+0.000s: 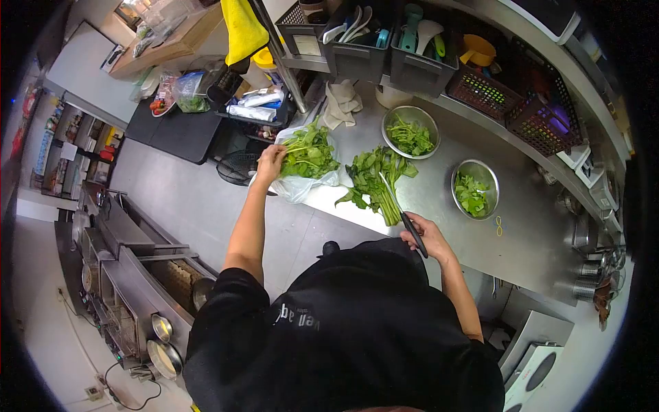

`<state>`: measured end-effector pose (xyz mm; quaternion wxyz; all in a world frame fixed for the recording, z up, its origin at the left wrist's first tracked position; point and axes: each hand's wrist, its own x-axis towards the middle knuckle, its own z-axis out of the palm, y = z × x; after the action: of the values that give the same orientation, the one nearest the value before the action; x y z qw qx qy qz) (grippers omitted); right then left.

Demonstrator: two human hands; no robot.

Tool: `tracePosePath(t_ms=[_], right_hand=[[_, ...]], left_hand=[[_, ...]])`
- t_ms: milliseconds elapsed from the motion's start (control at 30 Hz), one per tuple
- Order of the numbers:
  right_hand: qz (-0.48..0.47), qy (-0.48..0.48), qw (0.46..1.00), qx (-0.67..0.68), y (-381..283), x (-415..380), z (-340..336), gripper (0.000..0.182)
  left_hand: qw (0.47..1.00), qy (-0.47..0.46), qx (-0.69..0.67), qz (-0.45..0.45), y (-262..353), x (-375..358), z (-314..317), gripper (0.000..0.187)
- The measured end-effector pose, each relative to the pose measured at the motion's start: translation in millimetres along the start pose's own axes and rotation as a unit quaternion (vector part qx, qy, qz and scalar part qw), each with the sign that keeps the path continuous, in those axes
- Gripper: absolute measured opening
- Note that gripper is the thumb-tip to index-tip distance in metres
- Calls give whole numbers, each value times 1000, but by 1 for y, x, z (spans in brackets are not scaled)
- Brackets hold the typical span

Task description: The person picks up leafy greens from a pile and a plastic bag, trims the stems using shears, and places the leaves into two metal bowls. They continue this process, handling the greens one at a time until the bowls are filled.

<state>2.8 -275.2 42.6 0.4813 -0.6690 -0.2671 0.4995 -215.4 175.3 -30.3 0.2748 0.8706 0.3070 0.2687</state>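
My right hand (427, 239) is closed round the black handle of a knife (414, 233). Its blade points away from me, over a bunch of leafy greens (374, 182) with long stems on a white cutting board (347, 206). To the left, my left hand (270, 163) grips the edge of another heap of greens (309, 152), which lies on a white plastic bag (295, 189); the fingertips are partly hidden among the stems. Beyond the board, one steel bowl (434, 150) holds cut stems and leaves. Farther right, a second steel bowl (493, 202) contains loose leaves.
A yellow rubber band (499, 226) lies on the steel counter (535, 247). A crumpled cloth (342, 104) rests at the back. Utensil bins (423, 58) and baskets (484, 89) line the shelf above. Behind the bag stands a container of packages (257, 110). Cooking equipment (130, 268) occupies the left side.
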Motion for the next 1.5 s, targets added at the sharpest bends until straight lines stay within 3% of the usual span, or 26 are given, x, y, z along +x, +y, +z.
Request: tracePosePath(t_ms=[300, 367, 500, 567, 633, 700, 767, 833, 867, 933, 967, 1033, 1100, 1200, 1267, 1400, 1433, 1500], right_hand=[[21, 15, 999, -36, 0, 0, 4, 67], [29, 20, 999, -35, -1, -1, 5, 67], [37, 31, 999, -19, -1, -4, 5, 66], [20, 42, 999, -27, 1, -7, 1, 65], [10, 69, 998, -7, 6, -10, -6, 63], [5, 93, 996, 13, 12, -15, -12, 62], [4, 118, 993, 20, 14, -16, -19, 59], [3, 122, 992, 26, 16, -18, -21, 59], [-3, 128, 991, 33, 15, -18, -22, 58], [-10, 138, 990, 40, 15, -20, -24, 58], [-5, 132, 990, 52, 15, -21, -25, 57], [-2, 123, 990, 63, 16, -24, -26, 57], [9, 116, 992, 56, 18, -24, -26, 57], [5, 122, 991, 46, 22, -26, -26, 59], [5, 121, 991, 54, 21, -28, -27, 60], [7, 109, 993, 47, 20, -25, -30, 61], [4, 110, 993, 45, 18, -24, -30, 61], [11, 106, 994, 21, 11, -24, -28, 61]], left_hand=[[983, 21, 180, 16, -4, 5, 18, 8], [968, -12, 250, -29, 1, 11, 20, 10], [967, -43, 243, -64, 2, 16, 28, 14], [983, 68, 165, -51, 7, 15, 33, 18], [961, 168, 221, 16, 67, 4, 22, 20], [978, 175, 76, 82, 102, -17, 40, 20], [997, 4, -58, 50, 137, -51, 66, 22], [970, -238, -52, -22, 166, -80, 83, 17], [969, -239, -52, -23, 158, -83, 91, 17], [982, -167, 53, 73, 128, -87, 124, 20], [981, -169, 52, 75, 118, -82, 133, 20], [965, -182, 182, 44, 97, -72, 138, 19], [963, -175, 197, 60, 93, -70, 133, 16], [964, -198, 154, 92, 108, -67, 108, 12], [976, -131, 56, 167, 116, -64, 95, 8], [981, -39, -34, 185, 145, -66, 79, 10], [981, -37, -34, 187, 150, -65, 79, 10], [989, -67, -71, 107, 166, -65, 79, 11]])
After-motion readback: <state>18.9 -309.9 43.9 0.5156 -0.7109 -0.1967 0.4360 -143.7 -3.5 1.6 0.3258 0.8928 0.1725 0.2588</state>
